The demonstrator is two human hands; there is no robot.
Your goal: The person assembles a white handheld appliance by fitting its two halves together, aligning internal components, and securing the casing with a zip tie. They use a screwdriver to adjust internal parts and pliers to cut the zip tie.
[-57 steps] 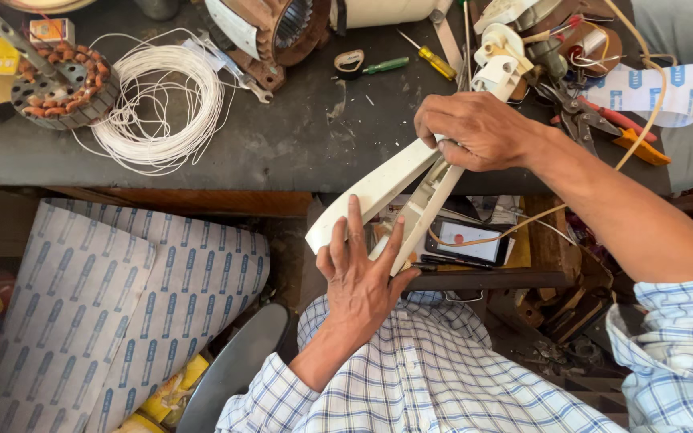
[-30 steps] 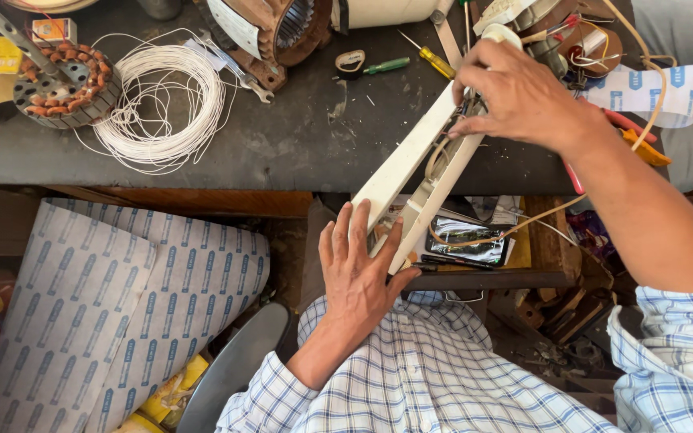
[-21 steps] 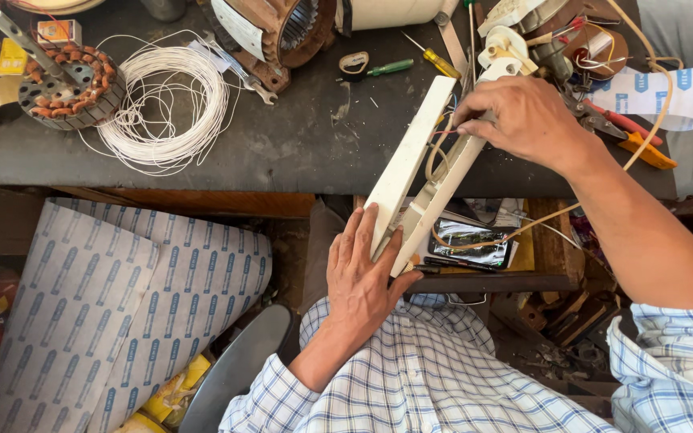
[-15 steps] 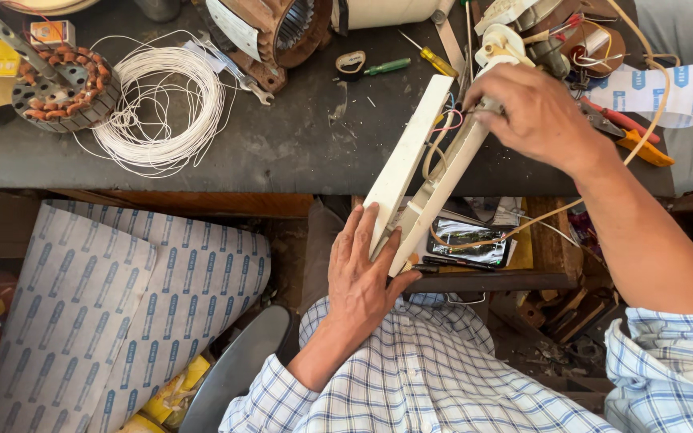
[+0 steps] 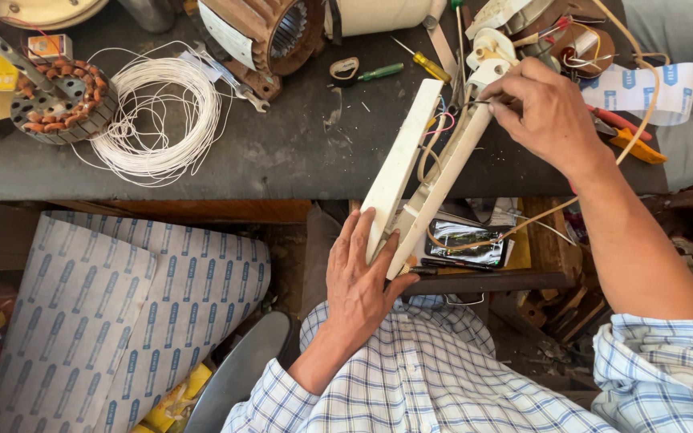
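Note:
A long cream wooden frame (image 5: 401, 164) of two slats leans from my lap up onto the dark workbench (image 5: 282, 152). My left hand (image 5: 358, 277) grips its lower end. At the frame's top end my right hand (image 5: 541, 108) pinches thin wire (image 5: 475, 101) between thumb and fingers. Pink and tan wires (image 5: 431, 144) run between the two slats.
A coil of white wire (image 5: 162, 120) and a copper-wound stator (image 5: 62, 104) lie at the left of the bench. A motor housing (image 5: 262, 32), screwdrivers (image 5: 411, 60), and orange pliers (image 5: 635, 144) sit along the back. A phone (image 5: 467, 240) rests in an open drawer. Patterned sheets (image 5: 98, 313) lean below.
The frame has swung more upright onto the bench. My right hand moved up from the frame's middle to its top end. My left hand stayed on the lower end.

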